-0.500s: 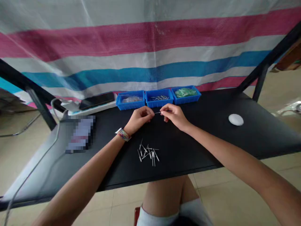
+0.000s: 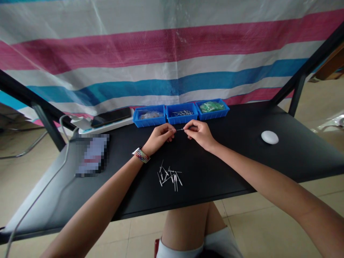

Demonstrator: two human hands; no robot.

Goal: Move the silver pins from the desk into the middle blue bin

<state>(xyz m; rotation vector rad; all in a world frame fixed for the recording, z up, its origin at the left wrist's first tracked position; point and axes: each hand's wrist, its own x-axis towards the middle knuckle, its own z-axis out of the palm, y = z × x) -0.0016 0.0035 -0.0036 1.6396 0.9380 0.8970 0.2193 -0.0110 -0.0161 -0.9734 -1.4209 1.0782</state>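
Silvery metal is what the two hands share: one thin rivet (image 2: 180,129) is held btwn them, just on the near side of the middle bin, over the black desk (image 2: 231,157). The left hand (image 2: 161,135) has its thumb and fingers closed on one end, and the right hand (image 2: 199,132) is pinched on the other end; at this size the fingertips are small, so I cannot tell exactly how much of the rivet each one covers, nor if it touches the desk. The piece is prob. very light, stiff and smooth, not fragile, but it may roll or slip easily; the thicker sleeve should give better grip than the thin pin, w/ thumb and index finger only. Nearer to the person, a loose pile of similar rivets (image 2: 175,178) lies on the desk, pins pointing in diff. directions. Behind the hands stand three blue bins in a row: the left bin (image 2: 149,122) w/ clear plastic-looking pcs, the middle bin (image 2: 182,118) w/ more silvery rivets, and the right bin (image 2: 214,115) w/ green material, prob. plastic, heaped inside.
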